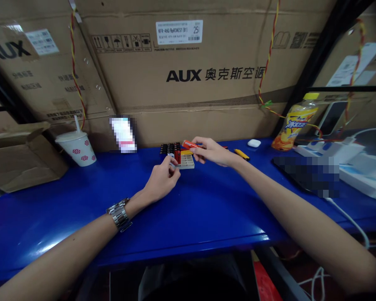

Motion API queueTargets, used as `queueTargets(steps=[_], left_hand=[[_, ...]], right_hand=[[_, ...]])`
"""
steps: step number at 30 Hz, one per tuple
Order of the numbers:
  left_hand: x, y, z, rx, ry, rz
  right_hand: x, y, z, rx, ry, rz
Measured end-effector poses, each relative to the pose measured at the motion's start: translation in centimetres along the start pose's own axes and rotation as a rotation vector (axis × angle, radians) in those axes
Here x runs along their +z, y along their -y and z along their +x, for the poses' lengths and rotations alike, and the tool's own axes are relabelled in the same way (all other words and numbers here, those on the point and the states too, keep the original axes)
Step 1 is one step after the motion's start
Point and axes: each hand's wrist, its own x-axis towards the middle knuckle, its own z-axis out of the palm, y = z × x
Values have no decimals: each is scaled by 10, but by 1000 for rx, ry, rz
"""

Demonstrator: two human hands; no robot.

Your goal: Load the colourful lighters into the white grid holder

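A small grey grid tray point(188, 163) lies on the blue table point(207, 209), with several black and red pieces point(172, 149) standing in its far rows. My left hand point(161, 180), a metal watch on its wrist, is closed at the tray's near left corner, fingertips pinched on a small grey piece I cannot name. My right hand point(211, 151) is closed on an orange-red tool point(191, 145) held over the tray's right side.
Large AUX cardboard boxes point(181, 75) wall off the back. A paper cup with straw point(77, 146) and an open carton point(21, 154) sit left. A yellow tool point(241, 154), white earbud case point(254, 143), yellow bottle point(296, 123) and white devices point(351, 159) sit right.
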Motion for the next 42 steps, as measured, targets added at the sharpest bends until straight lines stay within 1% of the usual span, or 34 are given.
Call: queueTargets(steps=[3, 8, 10, 13, 15, 18, 22, 26, 31, 35, 39, 42], left_hand=[[0, 0, 0, 0, 13, 3], [-1, 0, -1, 16, 30, 30], [-1, 0, -1, 27, 33, 36], [-2, -1, -1, 40, 38, 39], [-2, -1, -1, 41, 44, 41], [-1, -1, -1, 34, 50, 42], [-1, -1, -1, 36, 45, 37], [0, -1, -1, 40, 38, 43], [-1, -2, -1, 42, 50, 50], [-1, -3, -1, 51, 53, 61], [-1, 0, -1, 77, 50, 61], [-1, 1, -1, 80, 57, 66]], right_hand=[[0, 2, 0, -57, -62, -96], [-4, 1, 0, -66, -358, -128], [-4, -2, 1, -78, -414, -59], [-4, -9, 3, -92, -389, 122], [-2, -12, 5, -89, -360, 185], [0, -13, 5, -76, -321, 195], [3, -14, 6, -42, -266, 264], [5, -15, 6, -6, -247, 294], [6, -14, 6, 44, -273, 260], [6, -10, 6, 70, -290, 148], [7, -9, 5, 83, -367, 1], [8, -13, 7, 94, -430, -29]])
